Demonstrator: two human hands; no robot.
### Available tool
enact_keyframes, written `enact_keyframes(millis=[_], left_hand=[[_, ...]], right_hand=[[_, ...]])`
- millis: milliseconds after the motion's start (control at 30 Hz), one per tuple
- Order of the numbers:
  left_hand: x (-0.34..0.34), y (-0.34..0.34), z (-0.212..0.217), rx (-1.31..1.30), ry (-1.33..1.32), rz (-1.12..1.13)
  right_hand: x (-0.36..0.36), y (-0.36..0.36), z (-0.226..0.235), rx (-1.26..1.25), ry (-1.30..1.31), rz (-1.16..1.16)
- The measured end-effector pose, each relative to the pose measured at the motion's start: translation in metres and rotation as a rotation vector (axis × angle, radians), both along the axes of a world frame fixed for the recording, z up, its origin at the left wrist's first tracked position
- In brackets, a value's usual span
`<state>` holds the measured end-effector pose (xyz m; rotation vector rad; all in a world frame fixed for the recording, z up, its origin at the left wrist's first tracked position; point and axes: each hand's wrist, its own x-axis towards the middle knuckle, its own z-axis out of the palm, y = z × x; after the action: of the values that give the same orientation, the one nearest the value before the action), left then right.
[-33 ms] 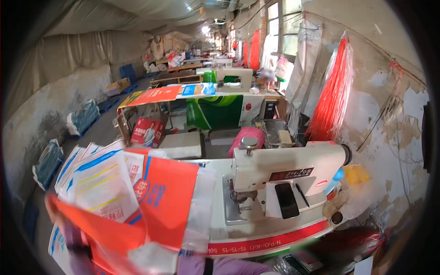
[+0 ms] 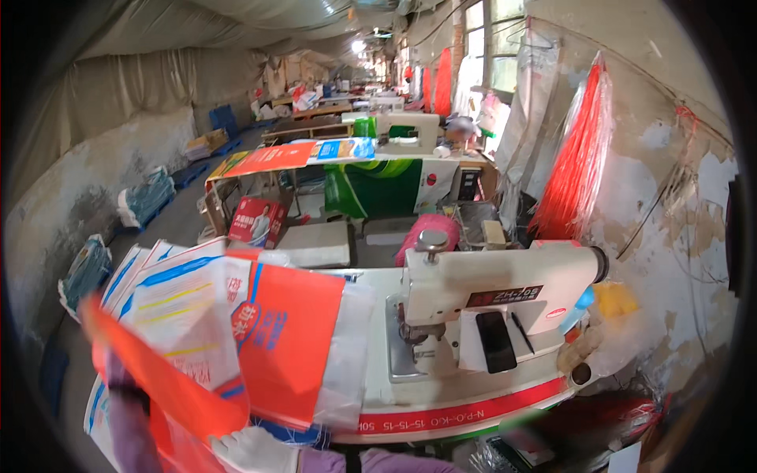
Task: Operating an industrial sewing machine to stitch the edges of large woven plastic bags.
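My left hand (image 2: 98, 331), smeared by motion, is at the upper left corner of an orange-red printed woven bag (image 2: 177, 378) and grips its edge. At the bottom, my right hand (image 2: 256, 451), in a white glove, closes on the lower edge of the same bag, which is folded and lifted between the two hands. Under and beyond it lie white printed bags with blue and yellow stripes (image 2: 177, 315) and another orange-red bag (image 2: 292, 339) with a clear plastic edge. A white sewing machine (image 2: 441, 288) stands to the right of these bags.
On the machine base rest a black phone (image 2: 496, 342) and a pen (image 2: 522, 333). Red strands (image 2: 572, 158) hang on the right wall. A red box (image 2: 256, 221) and another machine table draped in green (image 2: 378, 191) stand ahead. Wrapped bundles (image 2: 85, 276) line the left.
My right gloved hand has moved left and slightly down, and shows more clearly at the bag's edge. My left hand has risen slightly with its corner. The view has shifted a little.
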<state>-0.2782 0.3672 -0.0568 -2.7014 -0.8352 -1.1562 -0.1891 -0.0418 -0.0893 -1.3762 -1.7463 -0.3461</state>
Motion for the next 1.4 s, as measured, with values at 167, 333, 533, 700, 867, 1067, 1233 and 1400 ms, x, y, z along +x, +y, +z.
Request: enact_keyframes(millis=[167,333,533,700,867,1067,1233,1400], left_hand=[[0.289,-0.09,0.025,0.129,0.119,-0.694],[0.36,-0.277,-0.048,0.044,0.227,-1.245],[0.423,-0.358,-0.133,-0.316,0.484,-1.252],[0.408,-0.348,-0.142,0.077,0.311,-1.426],[0.41,-0.347,-0.12,0.085,0.805,-1.398],[0.379,-0.385,-0.107,0.626,0.356,-0.946],[0.258,-0.326,-0.017,-1.036,1.187,-1.513],[0.192,-0.3,-0.034,-0.495,1.653,-1.1]], right_hand=[[0.061,-0.08,-0.056,0.041,0.88,-0.265],[0.056,-0.195,-0.131,-0.236,0.37,-0.98],[0.044,-0.242,-0.117,-0.245,0.496,-1.225],[0.054,-0.25,-0.151,-0.452,0.464,-1.125],[0.01,-0.258,-0.146,-0.346,0.658,-1.166],[0.084,-0.217,-0.149,-0.28,0.837,-0.915],[0.173,-0.181,-0.136,-0.307,0.499,-1.14],[0.179,-0.142,-0.153,-0.075,1.091,-0.908]])
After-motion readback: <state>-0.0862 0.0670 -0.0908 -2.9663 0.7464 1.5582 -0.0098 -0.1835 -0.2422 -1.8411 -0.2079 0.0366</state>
